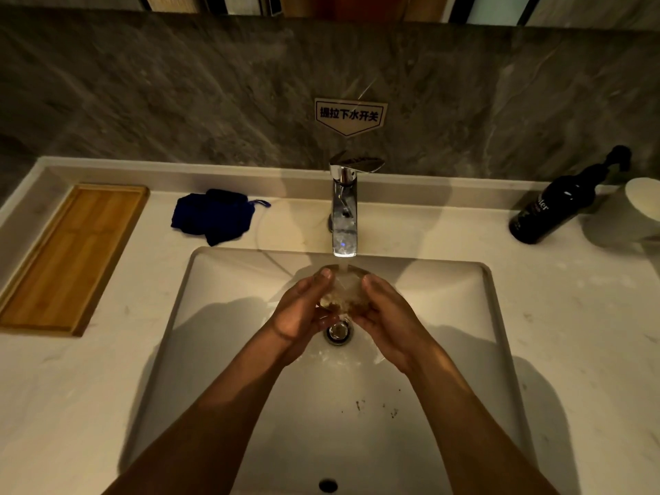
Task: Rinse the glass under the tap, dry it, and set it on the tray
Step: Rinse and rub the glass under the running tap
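Note:
A clear glass (342,289) sits between both my hands over the white sink (228,280), right under the chrome tap (344,216). Water runs from the spout into the glass. My left hand (301,312) grips its left side and my right hand (387,316) grips its right side, fingertips near the rim. The lower part of the glass is hidden by my fingers. A wooden tray (71,259) lies on the counter at the far left, with nothing on it. A dark blue cloth (214,216) is bunched behind the sink, left of the tap.
A black pump bottle (553,209) stands at the back right, with a white cup (639,209) beside it at the frame edge. The drain (338,332) is just below my hands. A grey stone wall with a small sign (350,116) rises behind the tap.

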